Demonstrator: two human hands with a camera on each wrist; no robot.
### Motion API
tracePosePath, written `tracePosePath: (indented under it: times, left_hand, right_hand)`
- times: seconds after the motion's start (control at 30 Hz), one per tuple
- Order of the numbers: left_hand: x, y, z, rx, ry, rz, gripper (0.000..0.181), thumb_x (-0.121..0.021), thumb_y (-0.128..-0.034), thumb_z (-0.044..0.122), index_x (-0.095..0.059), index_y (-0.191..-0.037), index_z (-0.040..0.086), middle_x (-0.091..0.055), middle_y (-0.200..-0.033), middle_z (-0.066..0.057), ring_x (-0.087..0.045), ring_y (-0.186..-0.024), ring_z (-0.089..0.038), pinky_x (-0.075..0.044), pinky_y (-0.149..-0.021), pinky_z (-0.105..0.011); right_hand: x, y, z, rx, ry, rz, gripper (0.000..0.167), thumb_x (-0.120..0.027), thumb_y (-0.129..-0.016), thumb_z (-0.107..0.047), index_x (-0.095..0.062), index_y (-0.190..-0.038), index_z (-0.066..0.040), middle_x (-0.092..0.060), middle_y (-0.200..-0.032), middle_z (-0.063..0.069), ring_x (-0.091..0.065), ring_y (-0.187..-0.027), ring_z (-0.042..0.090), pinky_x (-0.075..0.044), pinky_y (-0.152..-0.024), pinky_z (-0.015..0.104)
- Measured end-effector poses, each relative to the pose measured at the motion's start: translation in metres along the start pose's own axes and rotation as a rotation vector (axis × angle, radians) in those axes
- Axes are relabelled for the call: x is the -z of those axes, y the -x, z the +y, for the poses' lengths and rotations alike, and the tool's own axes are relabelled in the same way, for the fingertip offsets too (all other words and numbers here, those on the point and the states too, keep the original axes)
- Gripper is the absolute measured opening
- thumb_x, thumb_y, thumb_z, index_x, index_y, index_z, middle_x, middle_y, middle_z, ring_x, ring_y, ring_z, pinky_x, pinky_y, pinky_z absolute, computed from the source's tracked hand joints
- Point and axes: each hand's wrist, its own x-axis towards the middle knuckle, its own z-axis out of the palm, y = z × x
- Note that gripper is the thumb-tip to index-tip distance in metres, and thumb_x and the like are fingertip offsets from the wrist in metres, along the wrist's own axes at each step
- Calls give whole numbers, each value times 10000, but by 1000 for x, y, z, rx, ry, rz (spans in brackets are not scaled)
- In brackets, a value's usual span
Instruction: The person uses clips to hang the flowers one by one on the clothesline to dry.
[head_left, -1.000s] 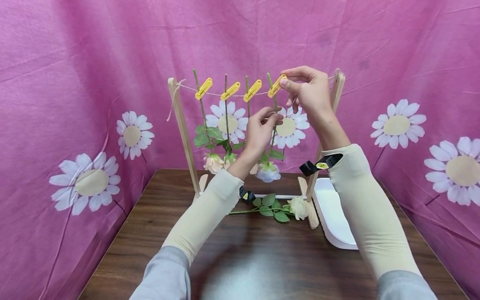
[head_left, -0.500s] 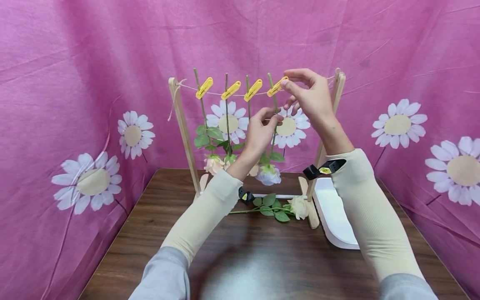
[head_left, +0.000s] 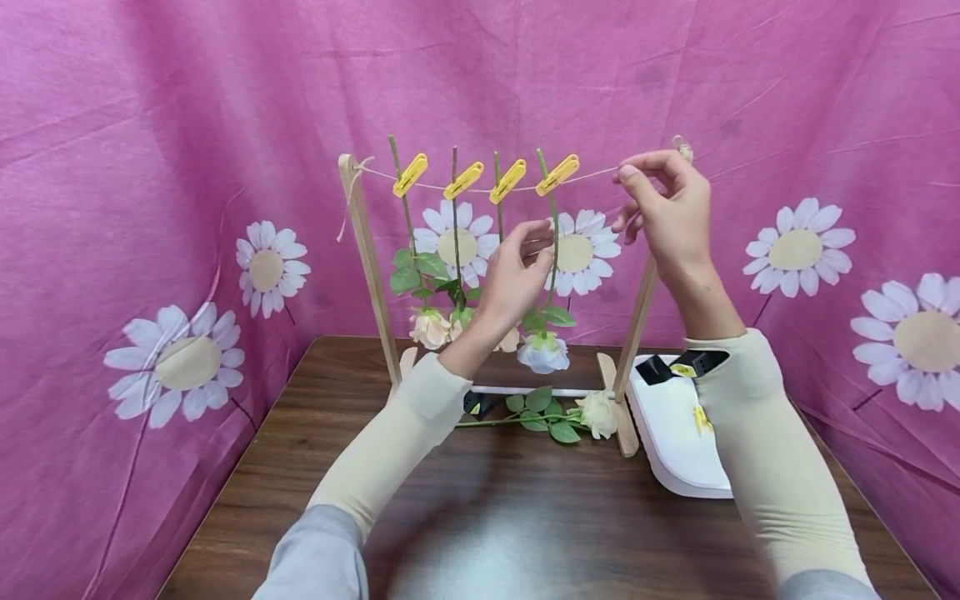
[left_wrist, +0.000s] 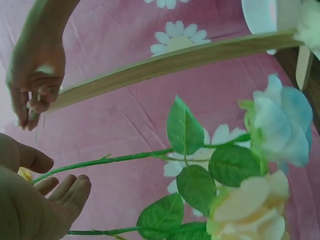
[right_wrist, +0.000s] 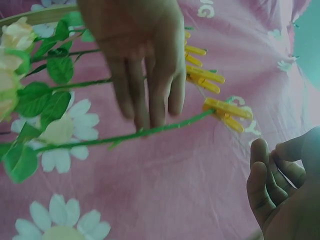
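My left hand [head_left: 517, 271] is beside the green stem of a white-blue rose [head_left: 543, 354], thumb and fingers loosely apart around it. In the right wrist view, the left hand's fingers [right_wrist: 142, 95] hang straight near that stem. A yellow clothespin [head_left: 558, 175] fixes the stem to the string [head_left: 596, 175]; the rose hangs head down. To the right of this clothespin is my right hand [head_left: 671, 212], fingers loosely curved, thumb and index fingertips close together by the string. Whether they touch the string cannot be told. Several roses hang in a row, each under a yellow clothespin [head_left: 411, 175].
A wooden frame [head_left: 367, 267] carries the string. On the brown table [head_left: 465, 517] lies a cream rose [head_left: 597, 414] with leaves. At right stands a white tray [head_left: 675, 442] with a yellow clothespin [head_left: 702, 419] in it, partly behind the right sleeve.
My right hand has let go of the rightmost clothespin and moved right and slightly down. My left hand has loosened from the stem and shifted slightly left. The rose stays hanging.
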Motion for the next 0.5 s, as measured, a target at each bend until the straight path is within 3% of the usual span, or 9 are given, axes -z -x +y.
tracePosePath:
  times: [0.17, 0.37, 0.5]
  left_hand:
    - [8, 19, -2, -95, -115, -17, 342, -605, -1023, 31, -625, -1362, -10, -659, -1250, -136, -677, -1150, -244, -559, -1015, -223]
    - [22, 43, -16, -127, -219, -47, 207, -629, -998, 31, -679, -1199, 14, -591, -1014, -70, -606, -911, -184, -579, -836, -271]
    - [37, 58, -33, -137, -296, -99, 184, -603, -968, 20, -703, -1122, 27, -582, -928, -52, -588, -828, -169, -575, -758, -292]
  right_hand:
    - [24, 14, 5, -23, 38, -2, 70, -743, -997, -67, -713, -1008, -4, -772, -869, 54, -616, -417, 120, -432, -353, 216]
    - [56, 32, 14, -60, 140, -13, 153, -743, -1010, -131, -712, -1010, 20, -776, -860, 26, -602, -417, 108, -441, -374, 205]
    - [81, 43, 24, -100, 249, -10, 172, -714, -1033, -153, -716, -1022, 19, -782, -864, -26, -604, -422, 100, -447, -383, 202]
